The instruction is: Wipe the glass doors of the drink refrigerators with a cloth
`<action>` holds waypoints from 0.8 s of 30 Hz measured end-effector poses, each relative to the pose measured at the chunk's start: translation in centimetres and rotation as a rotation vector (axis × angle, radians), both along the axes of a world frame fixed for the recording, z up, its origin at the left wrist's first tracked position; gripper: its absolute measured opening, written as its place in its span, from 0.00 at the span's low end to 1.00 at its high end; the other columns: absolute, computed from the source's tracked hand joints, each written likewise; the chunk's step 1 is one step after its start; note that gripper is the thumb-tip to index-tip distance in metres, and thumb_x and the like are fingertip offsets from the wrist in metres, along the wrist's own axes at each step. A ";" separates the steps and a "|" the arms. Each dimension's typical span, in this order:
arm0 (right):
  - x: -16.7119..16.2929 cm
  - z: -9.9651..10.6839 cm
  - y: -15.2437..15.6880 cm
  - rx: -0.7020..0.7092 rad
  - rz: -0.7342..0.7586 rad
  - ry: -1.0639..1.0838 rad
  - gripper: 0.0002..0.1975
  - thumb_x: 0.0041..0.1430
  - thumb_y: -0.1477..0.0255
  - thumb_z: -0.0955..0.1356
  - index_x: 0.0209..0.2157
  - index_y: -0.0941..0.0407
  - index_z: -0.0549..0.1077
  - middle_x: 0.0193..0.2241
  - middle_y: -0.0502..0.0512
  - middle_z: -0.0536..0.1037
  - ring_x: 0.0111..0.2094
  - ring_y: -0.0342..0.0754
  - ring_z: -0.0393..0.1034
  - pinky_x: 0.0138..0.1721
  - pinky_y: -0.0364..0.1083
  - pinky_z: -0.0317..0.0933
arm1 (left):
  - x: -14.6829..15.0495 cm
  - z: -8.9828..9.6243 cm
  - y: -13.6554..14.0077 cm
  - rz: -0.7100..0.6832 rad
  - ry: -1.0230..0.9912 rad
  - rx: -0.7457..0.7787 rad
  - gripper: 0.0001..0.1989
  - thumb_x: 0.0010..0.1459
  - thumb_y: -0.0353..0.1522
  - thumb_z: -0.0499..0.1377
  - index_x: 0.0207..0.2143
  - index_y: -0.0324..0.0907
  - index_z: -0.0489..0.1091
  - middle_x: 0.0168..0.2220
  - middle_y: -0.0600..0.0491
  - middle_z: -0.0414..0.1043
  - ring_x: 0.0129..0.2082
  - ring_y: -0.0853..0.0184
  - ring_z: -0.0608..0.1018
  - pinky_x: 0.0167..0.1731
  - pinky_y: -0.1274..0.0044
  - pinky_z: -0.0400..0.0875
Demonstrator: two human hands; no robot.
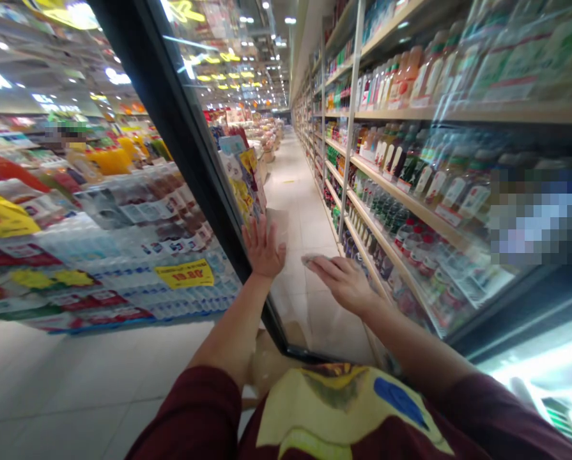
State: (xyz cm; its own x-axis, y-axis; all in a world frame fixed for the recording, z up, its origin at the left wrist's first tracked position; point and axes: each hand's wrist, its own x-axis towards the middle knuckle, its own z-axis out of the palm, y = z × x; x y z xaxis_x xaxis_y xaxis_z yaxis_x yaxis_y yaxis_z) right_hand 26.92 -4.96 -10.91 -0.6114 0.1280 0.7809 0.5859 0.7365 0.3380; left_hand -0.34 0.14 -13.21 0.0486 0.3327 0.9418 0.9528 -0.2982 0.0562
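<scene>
My left hand [264, 248] is open, its fingers spread and flat against the glass beside the black frame [202, 179] of a glass door. To its right, my right hand [346, 281] is closed at the fingertips, with the fingers stretched forward and pinched together. A small greyish cloth [309, 260] shows at those fingertips, mostly hidden by the fingers. The right hand is at the door's pane. Whether the cloth touches the glass I cannot tell. Both forearms reach forward from dark red sleeves.
Shelves of bottled drinks [439, 172] show to the right through the glass. Packs of bottled water [137, 287] with a yellow price sign [185, 273] are stacked on the left. A tiled aisle [290, 166] runs ahead. A lit cooler [554, 383] stands at the lower right.
</scene>
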 end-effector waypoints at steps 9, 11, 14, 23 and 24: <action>0.9 5.7 1.6 0.153 -0.121 0.544 0.31 0.67 0.77 0.67 0.69 0.46 0.61 0.55 0.55 0.77 0.50 0.51 0.68 0.52 0.50 0.60 | 0.2 0.0 -0.2 -0.011 0.010 0.024 0.32 0.70 0.50 0.44 0.64 0.38 0.65 0.70 0.40 0.57 0.75 0.55 0.41 0.73 0.55 0.31; -0.1 2.4 1.0 0.062 -0.074 0.331 0.31 0.68 0.76 0.65 0.69 0.47 0.60 0.56 0.53 0.78 0.48 0.50 0.68 0.50 0.49 0.61 | 0.2 0.0 -0.2 -0.010 0.001 0.018 0.33 0.69 0.50 0.44 0.64 0.38 0.66 0.69 0.40 0.58 0.75 0.56 0.42 0.73 0.55 0.30; -0.5 -0.2 0.2 -0.047 0.010 0.008 0.27 0.69 0.78 0.63 0.67 0.50 0.64 0.57 0.51 0.78 0.47 0.48 0.69 0.48 0.48 0.62 | 0.2 0.0 -0.2 -0.003 -0.004 0.003 0.33 0.69 0.51 0.44 0.64 0.39 0.65 0.69 0.40 0.59 0.75 0.57 0.42 0.73 0.54 0.30; 1.8 5.9 1.2 0.122 -0.090 0.553 0.30 0.68 0.77 0.64 0.69 0.46 0.62 0.58 0.54 0.76 0.52 0.51 0.68 0.55 0.52 0.62 | 0.2 -0.1 -0.3 -0.006 -0.014 -0.022 0.34 0.68 0.52 0.43 0.65 0.40 0.64 0.70 0.40 0.57 0.75 0.56 0.42 0.73 0.54 0.30; 1.3 4.4 0.8 0.097 -0.084 0.489 0.30 0.68 0.78 0.65 0.68 0.47 0.62 0.57 0.54 0.77 0.50 0.51 0.68 0.54 0.51 0.62 | 0.2 -0.1 -0.4 -0.009 -0.014 -0.026 0.34 0.68 0.52 0.44 0.65 0.40 0.64 0.70 0.39 0.57 0.75 0.56 0.42 0.73 0.54 0.30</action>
State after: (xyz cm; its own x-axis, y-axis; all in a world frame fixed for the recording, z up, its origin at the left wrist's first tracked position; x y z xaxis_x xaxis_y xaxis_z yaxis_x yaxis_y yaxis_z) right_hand 28.25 -4.15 -6.50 -0.1619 0.0735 0.9841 0.7487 0.6588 0.0740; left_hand -0.16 -0.23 -13.34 0.0389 0.3564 0.9335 0.9492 -0.3052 0.0769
